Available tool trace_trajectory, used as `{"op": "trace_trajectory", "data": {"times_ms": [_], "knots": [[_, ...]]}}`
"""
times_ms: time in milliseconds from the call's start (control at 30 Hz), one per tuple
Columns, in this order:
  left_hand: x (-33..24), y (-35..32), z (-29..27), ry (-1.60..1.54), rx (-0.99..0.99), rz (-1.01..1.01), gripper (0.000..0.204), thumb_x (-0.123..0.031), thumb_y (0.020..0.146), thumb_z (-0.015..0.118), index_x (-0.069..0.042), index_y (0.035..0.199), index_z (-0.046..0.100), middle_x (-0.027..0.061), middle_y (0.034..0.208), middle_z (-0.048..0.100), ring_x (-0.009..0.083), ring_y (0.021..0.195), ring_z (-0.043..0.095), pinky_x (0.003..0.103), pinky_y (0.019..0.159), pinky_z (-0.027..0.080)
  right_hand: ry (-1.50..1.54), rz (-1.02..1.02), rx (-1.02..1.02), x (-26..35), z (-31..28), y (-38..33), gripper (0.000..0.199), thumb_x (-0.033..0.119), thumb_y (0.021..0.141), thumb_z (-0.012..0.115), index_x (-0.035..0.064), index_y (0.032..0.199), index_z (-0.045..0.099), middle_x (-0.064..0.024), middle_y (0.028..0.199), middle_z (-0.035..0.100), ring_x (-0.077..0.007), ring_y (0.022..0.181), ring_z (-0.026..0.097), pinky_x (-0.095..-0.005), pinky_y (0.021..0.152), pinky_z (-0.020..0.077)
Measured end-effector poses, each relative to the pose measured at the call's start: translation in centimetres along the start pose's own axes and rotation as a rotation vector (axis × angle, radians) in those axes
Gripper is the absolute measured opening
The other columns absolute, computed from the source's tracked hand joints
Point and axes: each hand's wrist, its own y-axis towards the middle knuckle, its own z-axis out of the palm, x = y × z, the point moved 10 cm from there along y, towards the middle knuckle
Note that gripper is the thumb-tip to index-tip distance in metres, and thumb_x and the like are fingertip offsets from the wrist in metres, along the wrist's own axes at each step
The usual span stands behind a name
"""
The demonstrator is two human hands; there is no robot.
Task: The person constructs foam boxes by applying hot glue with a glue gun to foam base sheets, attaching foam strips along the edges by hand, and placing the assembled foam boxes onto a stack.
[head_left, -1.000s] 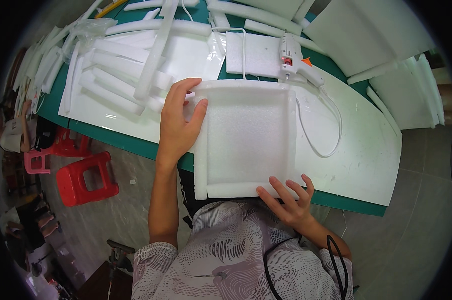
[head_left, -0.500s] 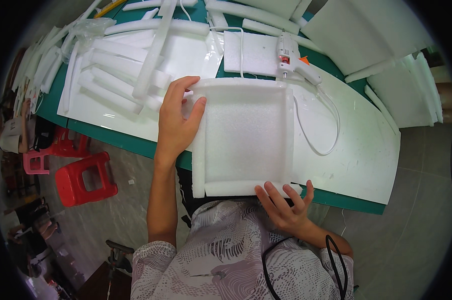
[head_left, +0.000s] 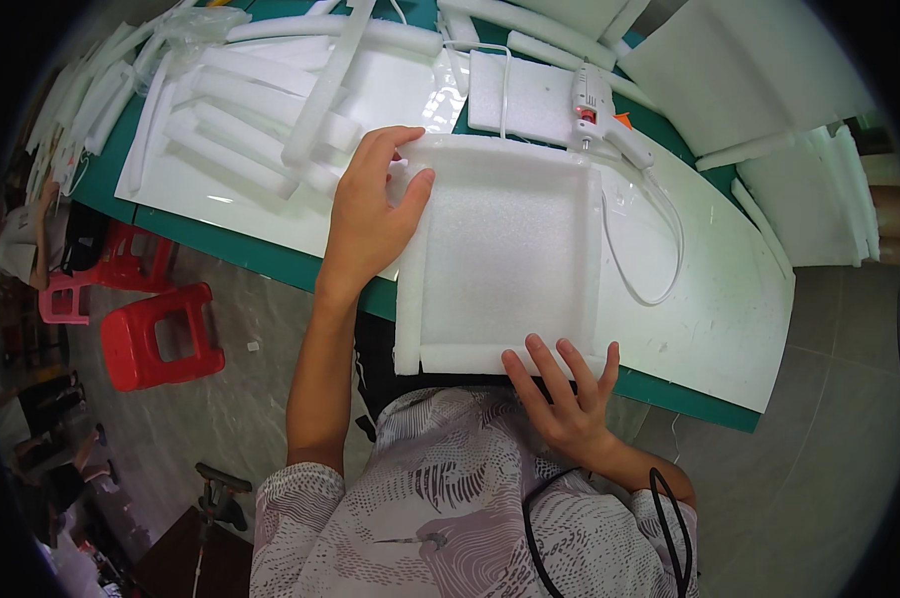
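A square white foam tray [head_left: 511,261] with raised foam-strip walls overhangs the near edge of the table in front of me. My left hand [head_left: 375,214] is closed around its far left corner, the thumb on top of the left wall and the fingertips partly hidden outside it. At the near right corner my right hand [head_left: 567,404] has its fingers spread, the tips resting against the near wall. Just beyond the tray's far right corner lies a white hot glue gun [head_left: 601,117], nozzle toward the tray and its cable looping right.
Loose white foam strips [head_left: 233,132] are heaped to the left. A flat foam sheet [head_left: 525,98] lies behind the tray, and large foam panels [head_left: 759,75] stand at the far right. Red stools [head_left: 159,339] are on the floor at left. Other people are at the far left.
The tray has moved slightly away from me, with my left hand still on it. My right fingers have come up further over its near wall. The whole view has shifted a little.
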Motion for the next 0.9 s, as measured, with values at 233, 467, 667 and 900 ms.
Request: {"op": "trace_trajectory", "data": {"times_ms": [233,467,667,900], "knots": [[0.4,-0.2,0.1,-0.081,0.017,-0.067,0.039,-0.01,0.089,0.064,-0.006,0.128,0.057,0.0138,0.129,0.057,0.0333,0.111,0.062,0.036,0.087,0.056,-0.026,-0.03,0.026,1.2,0.5,1.3,0.041,0.024,0.086,0.066,0.0287,0.127,0.066,-0.0039,0.139,0.056,-0.025,0.133,0.044,-0.0674,0.115,0.0166],[0.0,-0.1,-0.1,-0.078,0.002,-0.047,0.038,-0.008,0.087,0.065,-0.002,0.124,0.058,0.0147,0.125,0.058,0.0282,0.101,0.064,0.034,0.08,0.057,-0.122,-0.027,0.002,1.2,0.9,1.9,0.043,0.027,0.089,0.061,0.0289,0.132,0.063,-0.0001,0.138,0.055,-0.0217,0.132,0.047,-0.0664,0.11,0.0278],[0.7,0.3,0.0,-0.04,0.052,-0.041,0.04,-0.012,0.088,0.066,-0.004,0.127,0.058,0.0141,0.128,0.058,0.0311,0.105,0.064,0.036,0.081,0.057,-0.112,-0.081,0.011,1.4,0.6,2.4,0.042,0.023,0.088,0.061,0.0216,0.13,0.065,-0.0011,0.138,0.054,-0.0224,0.128,0.048,-0.0643,0.109,0.0316],[0.7,0.9,-0.1,-0.013,0.028,-0.016,0.041,-0.013,0.088,0.066,-0.003,0.127,0.058,0.0135,0.127,0.06,0.0296,0.101,0.066,0.035,0.084,0.055,-0.112,-0.062,-0.041,0.6,0.6,2.9,0.042,0.021,0.087,0.062,0.0219,0.129,0.065,-0.0021,0.136,0.054,-0.0223,0.126,0.049,-0.0634,0.11,0.0327]]}}
